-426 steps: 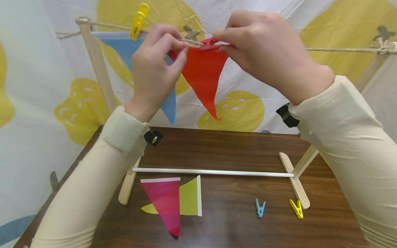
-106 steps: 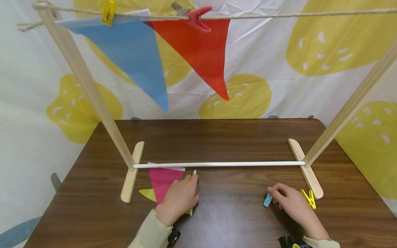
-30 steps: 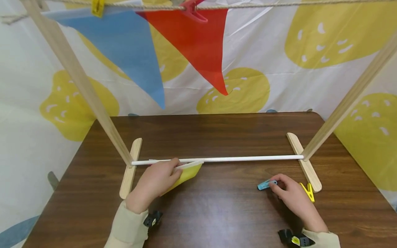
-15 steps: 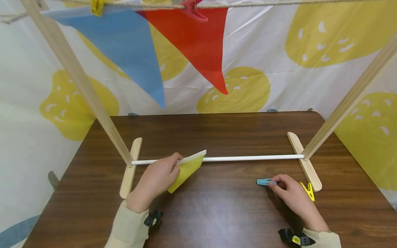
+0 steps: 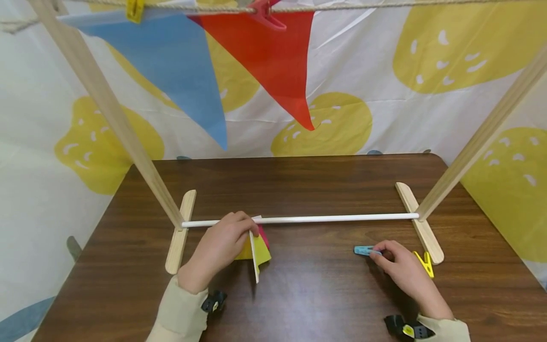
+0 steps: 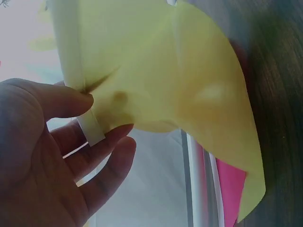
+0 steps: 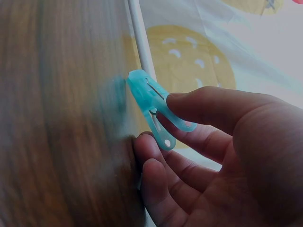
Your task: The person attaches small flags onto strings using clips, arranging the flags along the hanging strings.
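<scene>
My left hand (image 5: 222, 244) pinches the yellow pennant (image 5: 263, 252) by its white edge strip, just above the table. In the left wrist view the thumb lies on that strip (image 6: 71, 56) and the yellow cloth (image 6: 189, 80) hangs folded. Part of a pink pennant (image 5: 264, 236) shows behind it; the hand and yellow cloth hide the rest. My right hand (image 5: 403, 268) holds a light blue clothespin (image 5: 363, 250) by its handle end, between thumb and fingers, low over the table. Beside that hand lies a yellow clothespin (image 5: 426, 267).
Overhead a rope (image 5: 384, 6) carries a blue pennant (image 5: 171, 61) with a yellow clothespin (image 5: 135, 10), and a red pennant (image 5: 273, 57) with a red clothespin (image 5: 266, 16). Wooden posts (image 5: 107, 109) and a white rod (image 5: 333, 219) frame the brown table (image 5: 316, 294).
Both hands have come down from the red clothespin on the rope. The right took up the blue clothespin, the left the yellow pennant, whose white edge has swung from pointing right to pointing frontward.
</scene>
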Demonstrator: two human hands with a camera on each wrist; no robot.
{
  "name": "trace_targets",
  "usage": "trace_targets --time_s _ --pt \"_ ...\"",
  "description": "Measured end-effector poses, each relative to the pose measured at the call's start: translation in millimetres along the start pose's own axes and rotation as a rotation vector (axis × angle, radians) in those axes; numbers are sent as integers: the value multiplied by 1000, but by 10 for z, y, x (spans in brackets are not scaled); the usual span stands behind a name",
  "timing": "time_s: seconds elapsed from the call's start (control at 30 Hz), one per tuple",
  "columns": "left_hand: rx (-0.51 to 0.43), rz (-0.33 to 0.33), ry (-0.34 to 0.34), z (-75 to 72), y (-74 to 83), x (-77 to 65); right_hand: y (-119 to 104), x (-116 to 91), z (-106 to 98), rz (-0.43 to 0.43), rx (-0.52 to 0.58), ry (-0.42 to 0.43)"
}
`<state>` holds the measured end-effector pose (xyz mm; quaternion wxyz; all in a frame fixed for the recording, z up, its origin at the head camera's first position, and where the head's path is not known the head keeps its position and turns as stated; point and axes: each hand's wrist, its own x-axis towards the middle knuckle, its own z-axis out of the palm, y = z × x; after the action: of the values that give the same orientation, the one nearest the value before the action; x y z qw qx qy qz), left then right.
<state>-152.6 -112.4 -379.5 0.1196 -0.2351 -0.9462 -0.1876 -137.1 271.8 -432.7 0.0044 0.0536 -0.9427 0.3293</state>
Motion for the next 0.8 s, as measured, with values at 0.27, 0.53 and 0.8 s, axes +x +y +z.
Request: trace_targets --time_s 0.27,0.53,0.8 --pt "-12 -73 3 -6 23 16 -8 -8 -4 3 2 -2" --pt "-35 -155 215 -68 1 23 -7 -14 -5 2 6 -1" --pt "-53 -89 363 -136 -83 25 -3 -9 -7 8 3 -7"
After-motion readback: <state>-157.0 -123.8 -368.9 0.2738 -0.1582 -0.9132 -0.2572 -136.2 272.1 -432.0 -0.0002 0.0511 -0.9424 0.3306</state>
